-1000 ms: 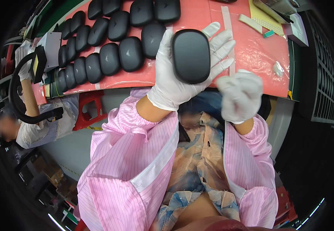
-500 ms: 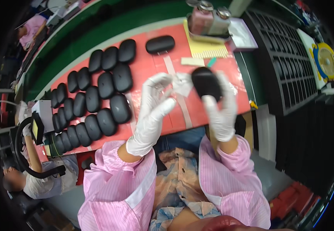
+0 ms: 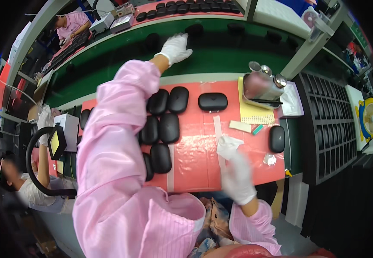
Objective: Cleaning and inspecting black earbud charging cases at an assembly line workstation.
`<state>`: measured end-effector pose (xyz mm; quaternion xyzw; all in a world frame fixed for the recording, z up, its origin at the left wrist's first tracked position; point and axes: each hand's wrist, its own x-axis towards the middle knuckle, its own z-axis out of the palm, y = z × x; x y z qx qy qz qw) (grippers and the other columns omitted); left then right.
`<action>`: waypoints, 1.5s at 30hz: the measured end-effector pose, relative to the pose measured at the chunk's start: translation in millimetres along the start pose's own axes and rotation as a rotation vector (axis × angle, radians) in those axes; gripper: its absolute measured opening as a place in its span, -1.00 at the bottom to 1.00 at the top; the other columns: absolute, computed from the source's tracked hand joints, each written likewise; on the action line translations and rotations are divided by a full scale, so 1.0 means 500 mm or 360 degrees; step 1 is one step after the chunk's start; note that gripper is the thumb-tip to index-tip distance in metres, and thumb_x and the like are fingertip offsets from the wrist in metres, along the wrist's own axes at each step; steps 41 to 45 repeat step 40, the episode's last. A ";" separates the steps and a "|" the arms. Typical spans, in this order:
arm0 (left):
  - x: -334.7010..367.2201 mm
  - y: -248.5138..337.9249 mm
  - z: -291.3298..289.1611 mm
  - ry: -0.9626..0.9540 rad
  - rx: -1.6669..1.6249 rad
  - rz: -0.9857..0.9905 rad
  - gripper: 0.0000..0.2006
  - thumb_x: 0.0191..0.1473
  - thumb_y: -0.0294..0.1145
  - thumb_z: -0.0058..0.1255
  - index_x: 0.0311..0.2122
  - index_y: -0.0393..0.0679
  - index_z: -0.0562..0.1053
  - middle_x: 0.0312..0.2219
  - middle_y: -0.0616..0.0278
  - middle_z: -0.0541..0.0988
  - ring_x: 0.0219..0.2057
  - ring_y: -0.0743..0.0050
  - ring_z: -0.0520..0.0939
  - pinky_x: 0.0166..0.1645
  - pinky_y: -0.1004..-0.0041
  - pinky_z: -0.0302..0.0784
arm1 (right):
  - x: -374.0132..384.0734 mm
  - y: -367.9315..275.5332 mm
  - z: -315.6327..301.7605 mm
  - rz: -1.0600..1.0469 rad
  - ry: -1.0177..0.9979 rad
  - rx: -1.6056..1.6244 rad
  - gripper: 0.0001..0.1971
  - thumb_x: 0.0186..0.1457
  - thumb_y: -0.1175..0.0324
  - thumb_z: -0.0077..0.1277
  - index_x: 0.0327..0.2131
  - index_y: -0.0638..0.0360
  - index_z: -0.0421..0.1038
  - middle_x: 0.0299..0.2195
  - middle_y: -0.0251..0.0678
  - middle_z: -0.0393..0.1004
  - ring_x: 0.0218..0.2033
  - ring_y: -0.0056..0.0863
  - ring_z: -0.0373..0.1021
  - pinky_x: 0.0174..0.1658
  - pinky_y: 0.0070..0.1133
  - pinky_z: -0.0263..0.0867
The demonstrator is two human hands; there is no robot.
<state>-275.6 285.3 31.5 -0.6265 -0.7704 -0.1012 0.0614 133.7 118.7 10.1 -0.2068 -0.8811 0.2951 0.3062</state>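
Observation:
My left hand point(image 3: 175, 50), in a white glove, stretches far over the green belt point(image 3: 220, 56). Its fingers are apart, with nothing visible in them. Close to its fingertips lies a rounded black case point(image 3: 194, 29), and another black case point(image 3: 152, 41) is to its left. My right hand point(image 3: 239, 178), also gloved, is smeared by motion above the red mat point(image 3: 195, 150). Its blurred fingers are beside a crumpled white cloth point(image 3: 228, 147); whether they touch it I cannot tell. One black case point(image 3: 277, 139) rests on the mat's right side, another point(image 3: 212, 101) toward its far edge.
Black cases point(image 3: 169, 127) stand in rows at left, partly hidden by my sleeve. A metal tray with bottles point(image 3: 261, 88) sits on a yellow pad point(image 3: 255, 112). At right is a black compartment rack point(image 3: 328, 116). Another person's gloved hand point(image 3: 44, 118) is at far left.
My left hand has gone from the mat out over the belt. The black case has left my right hand, and one now lies at the mat's right. My view has shifted up toward the belt.

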 end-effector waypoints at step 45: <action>-0.435 0.331 -0.258 -0.0830 0.0340 -0.0790 -0.28 -0.23 -0.03 0.21 0.13 0.10 0.30 0.02 0.33 0.28 0.11 0.16 0.24 0.17 0.09 0.09 | -0.071 -0.012 0.023 0.0034 -0.0796 0.1000 -0.64 -0.20 0.67 -0.21 -0.31 0.19 0.49 -0.34 -0.15 0.53 -0.24 -0.21 0.48 -0.08 -0.43 0.38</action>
